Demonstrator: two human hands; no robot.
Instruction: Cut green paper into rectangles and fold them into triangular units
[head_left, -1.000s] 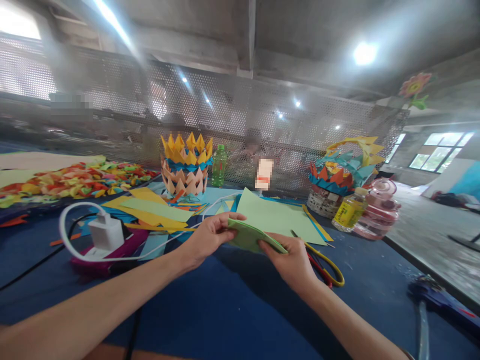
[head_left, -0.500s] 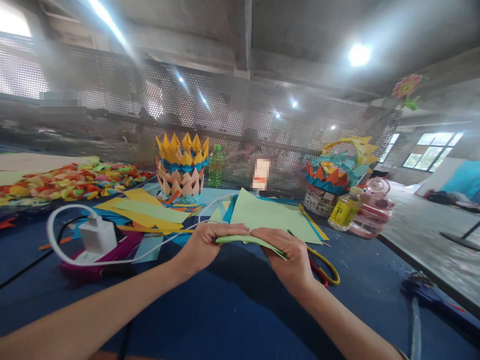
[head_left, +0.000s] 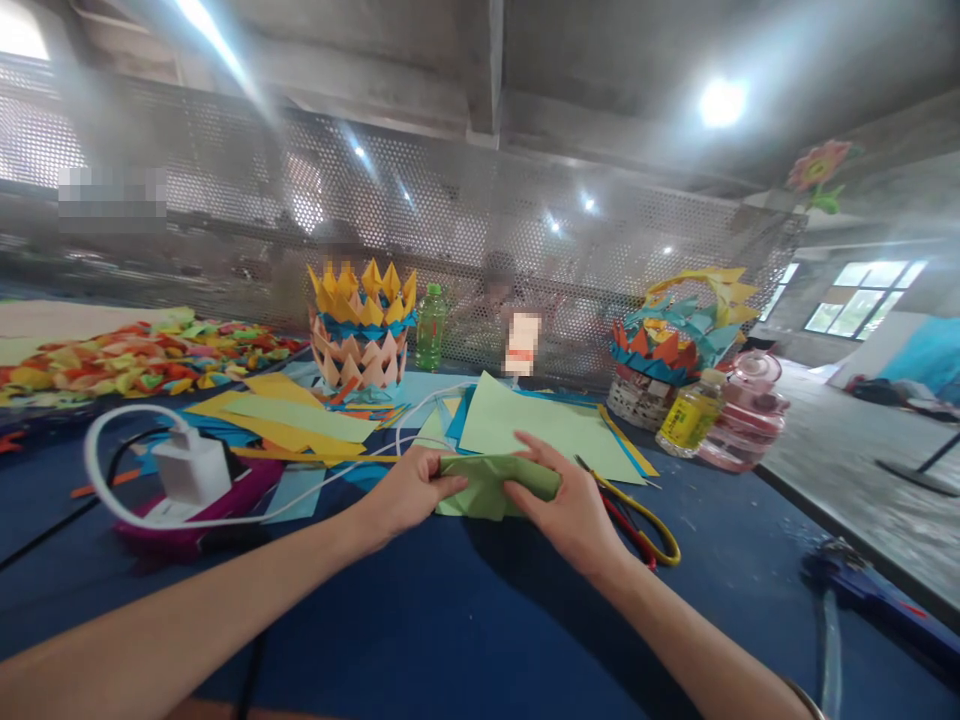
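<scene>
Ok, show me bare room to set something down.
Blue tabletop is bare between left forearm and right forearm, nearer than folded green paper; also between red-and-yellow scissors and dark-blue tool. Crowded: around purple power strip and pale-green paper sheet.

I count one left hand (head_left: 409,490), one right hand (head_left: 576,500) and one folded green paper piece (head_left: 480,490). My bench (head_left: 420,630) carries two pointed multicoloured paper vessels (head_left: 361,355) (head_left: 654,357), one green plastic bottle (head_left: 430,335), one yellow-labelled bottle (head_left: 686,425), one pink translucent bottle (head_left: 739,430), one pair of red-and-yellow-handled scissors (head_left: 667,553), one white plastic charger (head_left: 191,470) and one purple power strip (head_left: 251,488).
</scene>
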